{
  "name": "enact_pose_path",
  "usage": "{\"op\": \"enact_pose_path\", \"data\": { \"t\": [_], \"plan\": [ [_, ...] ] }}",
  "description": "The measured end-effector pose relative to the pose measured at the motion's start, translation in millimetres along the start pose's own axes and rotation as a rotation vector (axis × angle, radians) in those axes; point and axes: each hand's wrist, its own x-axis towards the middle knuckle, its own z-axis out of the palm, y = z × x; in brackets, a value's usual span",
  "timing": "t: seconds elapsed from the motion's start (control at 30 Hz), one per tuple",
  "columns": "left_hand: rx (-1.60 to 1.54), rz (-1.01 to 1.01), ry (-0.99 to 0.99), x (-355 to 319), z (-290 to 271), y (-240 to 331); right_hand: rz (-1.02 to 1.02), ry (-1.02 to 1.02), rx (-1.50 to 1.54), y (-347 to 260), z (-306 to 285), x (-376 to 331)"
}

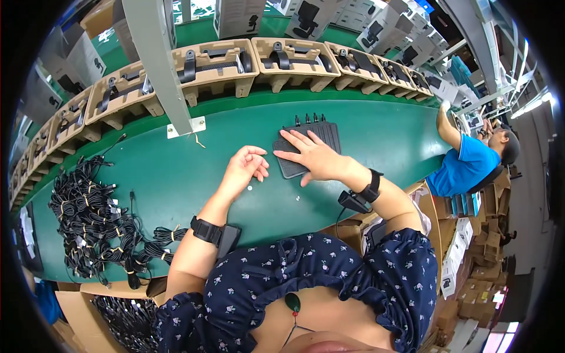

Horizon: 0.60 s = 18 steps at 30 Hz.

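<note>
A small stack of dark grey ribbed flat plates (pixel 331 136) lies on the green bench, and several small black pegs (pixel 309 119) stand in a row at its far edge. My right hand (pixel 312 154) rests palm down on the plates with its fingers spread, hiding much of the top one. Just to the left, my left hand (pixel 248 165) hovers over the bench, fingers loosely bent and apart, with nothing visible in it. Black straps with small boxes sit on both my forearms.
Bundled black cables (pixel 97 223) are heaped on the bench at left. Along the far side runs a row of brown moulded trays (pixel 220 76) holding black parts. A grey metal post (pixel 156 65) stands before them. At right sits a person in a blue shirt (pixel 471 162).
</note>
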Motion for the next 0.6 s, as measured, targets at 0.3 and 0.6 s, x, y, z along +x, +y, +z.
{"op": "enact_pose_path", "data": {
  "t": [0.3, 0.6],
  "plan": [
    [0.023, 0.014, 0.006, 1.3, 0.0, 0.2, -0.092, 0.376, 0.269, 25.9, -23.7, 10.4],
    [0.041, -0.01, 0.006, 2.7, -0.8, -1.8, 0.305, 1.101, 0.181, 126.6, -75.1, 24.7]
  ]
}}
